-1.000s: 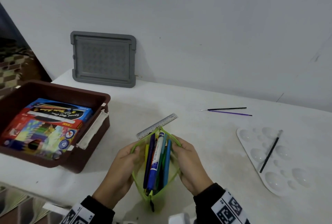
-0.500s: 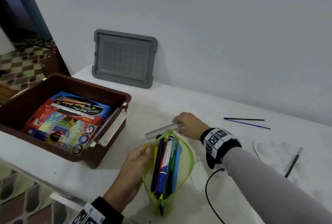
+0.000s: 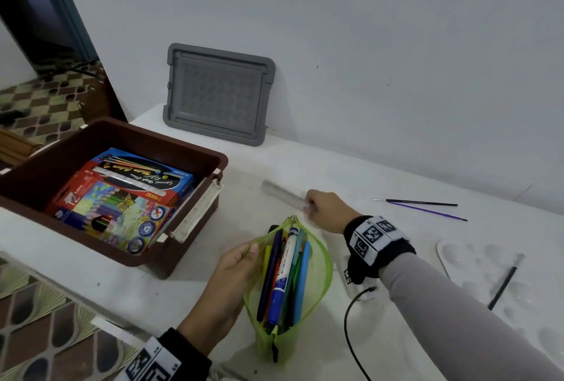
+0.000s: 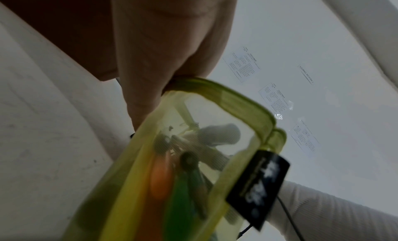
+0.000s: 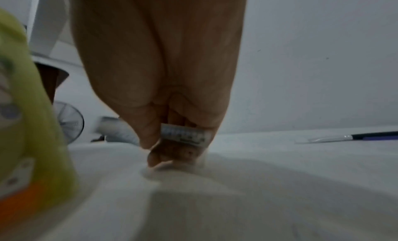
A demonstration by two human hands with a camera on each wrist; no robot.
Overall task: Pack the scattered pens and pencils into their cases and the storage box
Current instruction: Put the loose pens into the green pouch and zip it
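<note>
A white tabletop [image 3: 381,185] carries a brown storage box [image 3: 195,154] at its left edge, with pencil packs inside. Near the front edge the green mesh case [image 3: 320,270] stands open and full of pens, the left hand [image 3: 235,276] pinching its rim. Just behind it, the right hand [image 3: 328,208] pinches one end of a ruler [image 3: 282,192]

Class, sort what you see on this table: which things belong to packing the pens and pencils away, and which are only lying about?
Part of the job:
- green pencil case, mouth held open by the left hand
- pens inside it
- ruler, gripped by the right hand
- brown storage box with pencil packs

Lying about:
- grey lid against the wall
- paint palette
- two thin brushes
</note>
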